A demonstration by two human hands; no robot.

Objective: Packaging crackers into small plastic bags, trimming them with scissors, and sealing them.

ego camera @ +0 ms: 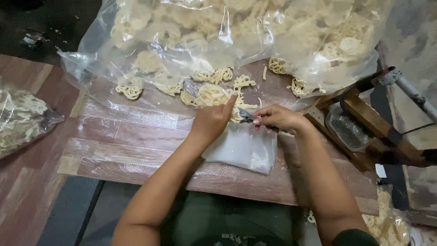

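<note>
My left hand (211, 119) reaches into the mouth of a small clear plastic bag (243, 148), its fingers among pale curly noodle crackers (214, 93) at the bag's opening. Across from it, my right hand (277, 118) pinches the bag's upper edge. The small bag lies flat on a stack of similar bags on the wood-patterned surface (136, 136). Just beyond my hands gapes a very large clear plastic sack (236, 41) full of the same crackers, with several spilling out onto the surface.
A filled, closed bag of crackers (20, 120) lies at the left edge. A wooden frame with a metal handle (378, 123) stands at the right, with a plastic bag under it. More bagged crackers (389, 225) sit at the lower right.
</note>
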